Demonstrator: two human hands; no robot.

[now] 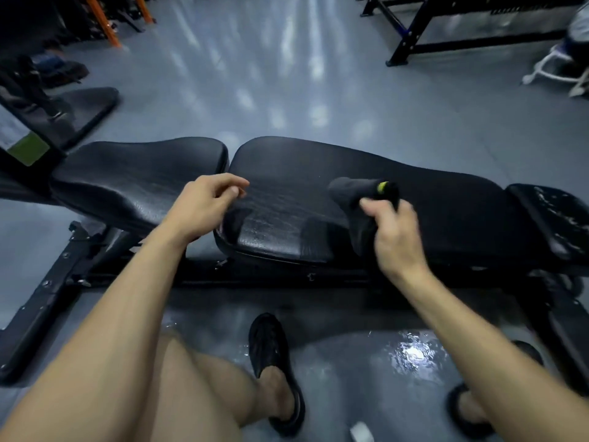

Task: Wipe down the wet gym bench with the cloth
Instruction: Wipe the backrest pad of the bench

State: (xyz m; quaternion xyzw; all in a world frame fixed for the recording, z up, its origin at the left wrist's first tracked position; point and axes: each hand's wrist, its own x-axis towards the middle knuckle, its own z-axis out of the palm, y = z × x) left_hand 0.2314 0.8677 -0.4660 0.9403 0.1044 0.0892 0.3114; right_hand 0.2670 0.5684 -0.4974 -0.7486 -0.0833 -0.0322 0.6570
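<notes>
1. A grey floor (287, 74) is seen beyond both hands, with a wet, shiny patch (414, 352) below the right forearm.
2. The black gym bench (446, 199) is stretched across under both hands; its long pad lies beneath the right hand, its seat pad (134, 177) just left of the left hand.
3. A black rack (424, 30) is placed well beyond the right hand.
4. The left hand (204, 205) is held just above the gap between the pads, fingers loosely curled, nothing gripped.
5. The right hand (395, 237) is closed around the dark cloth (363, 202).
6. The cloth is bunched against the long pad, a yellow-green tag showing at its top.
</notes>
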